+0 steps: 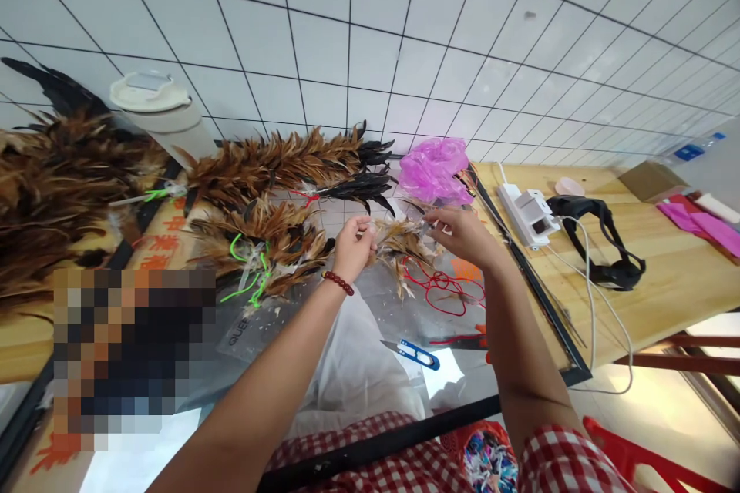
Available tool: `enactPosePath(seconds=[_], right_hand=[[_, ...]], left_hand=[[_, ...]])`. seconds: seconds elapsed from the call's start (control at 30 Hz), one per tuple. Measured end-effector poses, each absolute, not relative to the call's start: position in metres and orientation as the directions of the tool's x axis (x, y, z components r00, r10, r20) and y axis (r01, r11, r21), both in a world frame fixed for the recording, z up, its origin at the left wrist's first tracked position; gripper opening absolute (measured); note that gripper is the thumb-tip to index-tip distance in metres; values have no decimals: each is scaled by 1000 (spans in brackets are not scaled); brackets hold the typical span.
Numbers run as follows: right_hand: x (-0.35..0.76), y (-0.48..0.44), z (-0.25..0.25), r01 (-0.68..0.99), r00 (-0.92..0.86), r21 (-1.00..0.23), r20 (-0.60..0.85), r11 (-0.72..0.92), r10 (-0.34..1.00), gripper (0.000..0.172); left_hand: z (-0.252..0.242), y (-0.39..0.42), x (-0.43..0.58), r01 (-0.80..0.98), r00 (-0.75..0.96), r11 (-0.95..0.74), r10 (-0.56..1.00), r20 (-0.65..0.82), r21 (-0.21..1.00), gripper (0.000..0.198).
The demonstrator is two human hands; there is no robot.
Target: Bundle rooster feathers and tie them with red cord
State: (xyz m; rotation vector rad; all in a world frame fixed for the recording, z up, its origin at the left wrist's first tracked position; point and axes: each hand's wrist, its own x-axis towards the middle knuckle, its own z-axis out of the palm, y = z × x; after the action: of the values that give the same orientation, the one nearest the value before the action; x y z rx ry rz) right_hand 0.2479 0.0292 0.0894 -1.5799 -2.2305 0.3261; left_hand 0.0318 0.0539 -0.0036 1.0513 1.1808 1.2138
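Note:
My left hand [354, 248], with a dark red bead bracelet [338, 283] at its wrist, is closed in a pinch; what its fingertips hold is too small to make out. Across from it, my right hand [461, 233] pinches at a feather at the edge of a loose pile of light brown feathers [403, 240]. This pile lies between the two hands. Red cord [448, 291] is tangled just below my right hand. Closer to me lie blue thread snips [417, 354], their blades pointing left. Brown feather bundles [283, 227] with bright green ties [254, 277] rest left of my left hand.
Long brown feather garlands [277, 162] run along the tiled wall beside a white tumbler [165, 112]. A crumpled pink plastic bag [435, 169] sits at the back. On the right are a power strip [526, 216], its cable and a black head strap [607, 246]. A black frame edges the work surface.

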Motion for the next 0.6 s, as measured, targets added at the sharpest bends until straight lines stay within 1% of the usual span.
enactPosePath(seconds=[0.13, 0.23, 0.3, 0.33, 0.37, 0.4, 0.43, 0.47, 0.53, 0.57, 0.6], right_hand=[[225, 62, 69, 874, -290, -357, 159, 329, 944, 24], [207, 71, 44, 895, -337, -276, 97, 350, 937, 28], [203, 71, 36, 911, -336, -226, 83, 346, 938, 26], [204, 70, 36, 915, -320, -225, 102, 336, 942, 23], [206, 69, 38, 911, -297, -255, 135, 323, 945, 20], [209, 68, 41, 895, -264, -324, 171, 307, 949, 16], [212, 67, 45, 855, -219, -434, 196, 284, 956, 14], [214, 67, 49, 782, -163, -572, 197, 248, 967, 13], [215, 66, 55, 540, -71, -831, 111, 132, 991, 17], [214, 66, 57, 402, -51, -914, 45, 61, 998, 21], [211, 65, 57, 279, -47, -960, -16, -2, 999, 26]], left_hand=[[-6, 54, 31, -120, -46, 78, 995, -84, 990, 26], [-5, 52, 31, -117, -50, 75, 995, -82, 990, 26], [-4, 51, 30, -110, -46, 73, 996, -78, 991, 25], [-3, 51, 30, -107, -48, 72, 996, -77, 992, 23], [-2, 50, 30, -104, -52, 74, 996, -79, 992, 22], [-1, 50, 30, -102, -56, 78, 995, -84, 992, 22], [0, 50, 30, -104, -64, 83, 994, -90, 991, 20], [0, 51, 30, -111, -72, 85, 993, -94, 990, 19], [1, 51, 30, -143, -80, 84, 992, -96, 986, 18], [1, 52, 30, -168, -79, 80, 992, -94, 983, 18], [1, 52, 29, -194, -76, 78, 993, -94, 978, 18]])
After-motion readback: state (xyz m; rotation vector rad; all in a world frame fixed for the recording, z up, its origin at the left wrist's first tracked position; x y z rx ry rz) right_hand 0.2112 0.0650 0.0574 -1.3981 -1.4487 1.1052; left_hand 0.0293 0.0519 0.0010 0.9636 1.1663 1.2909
